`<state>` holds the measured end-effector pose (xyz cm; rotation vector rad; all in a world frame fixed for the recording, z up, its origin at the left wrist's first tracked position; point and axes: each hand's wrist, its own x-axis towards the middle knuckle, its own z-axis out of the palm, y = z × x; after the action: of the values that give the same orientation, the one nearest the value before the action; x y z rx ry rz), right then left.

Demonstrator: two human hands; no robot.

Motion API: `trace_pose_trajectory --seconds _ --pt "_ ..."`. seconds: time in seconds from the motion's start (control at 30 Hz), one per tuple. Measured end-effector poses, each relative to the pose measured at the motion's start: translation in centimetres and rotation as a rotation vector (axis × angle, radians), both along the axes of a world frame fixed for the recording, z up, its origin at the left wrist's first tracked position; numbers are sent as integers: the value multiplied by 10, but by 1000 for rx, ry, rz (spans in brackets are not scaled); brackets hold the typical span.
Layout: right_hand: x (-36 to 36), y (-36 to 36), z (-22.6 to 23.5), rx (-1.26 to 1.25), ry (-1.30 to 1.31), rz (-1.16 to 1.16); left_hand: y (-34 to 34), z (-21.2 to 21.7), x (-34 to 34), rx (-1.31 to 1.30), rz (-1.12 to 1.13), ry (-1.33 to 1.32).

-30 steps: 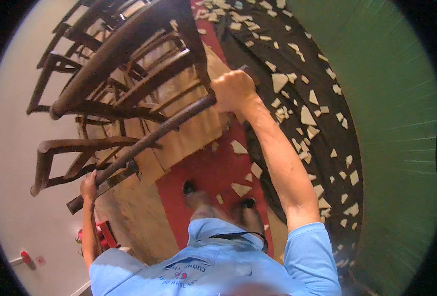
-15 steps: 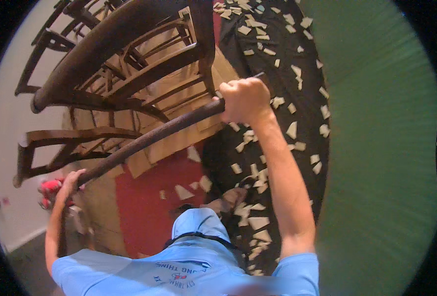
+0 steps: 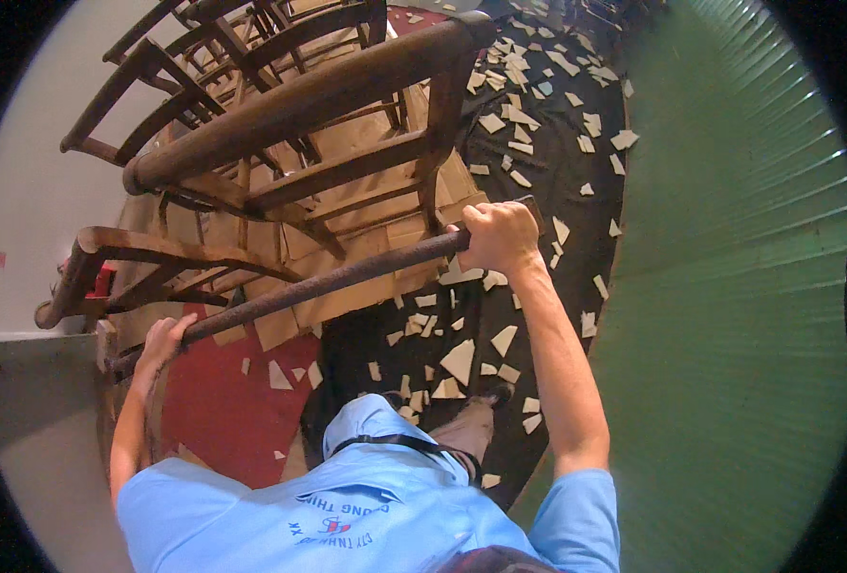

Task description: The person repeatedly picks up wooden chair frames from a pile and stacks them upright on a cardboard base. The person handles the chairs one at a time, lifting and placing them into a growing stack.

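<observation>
A long dark brown pole (image 3: 332, 280) runs aslant across the front of my body, higher at its right end. My left hand (image 3: 163, 342) is wrapped round it near its lower left end. Close to the other end my right hand (image 3: 502, 237) grips it in a fist. A dark flat piece (image 3: 532, 212) shows just past that fist; its kind I cannot make out. Just beyond the pole stand dark wooden chair frames (image 3: 313, 105), stacked close together. One lower wooden frame (image 3: 170, 250) reaches toward my left hand.
Cardboard sheets (image 3: 318, 301) lie under the chairs. Broken pale shards (image 3: 458, 363) are strewn over a black cloth (image 3: 576, 205) and partly over a red floor covering (image 3: 227, 401). A green ribbed surface (image 3: 729, 286) rises at right, a white wall (image 3: 32, 191) at left.
Both hands keep their grip on the pole. The view has shifted, so the chairs sit lower and further right in it. My right hand appears lower and slightly further right.
</observation>
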<state>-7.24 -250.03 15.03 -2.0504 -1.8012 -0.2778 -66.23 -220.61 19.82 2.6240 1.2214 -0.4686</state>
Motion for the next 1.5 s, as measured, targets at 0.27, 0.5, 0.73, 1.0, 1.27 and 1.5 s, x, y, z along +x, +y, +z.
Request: trace_pose_trajectory --seconds 0.27,0.5,0.73,1.0,1.27,1.5 --pt "201 -30 48 -280 25 65 -133 59 216 -113 643 -34" --pt "392 -15 47 -76 -50 194 -183 73 387 -197 596 -44" --pt "618 12 57 -73 -56 336 -245 76 594 -123 599 -68" --pt "910 78 54 -58 -30 489 -284 83 918 21 830 -44" --pt "1173 206 61 -113 -132 561 -245 80 1197 15 1007 -77" --pt "1356 332 50 -131 -149 668 -207 65 1398 174 1077 -168"
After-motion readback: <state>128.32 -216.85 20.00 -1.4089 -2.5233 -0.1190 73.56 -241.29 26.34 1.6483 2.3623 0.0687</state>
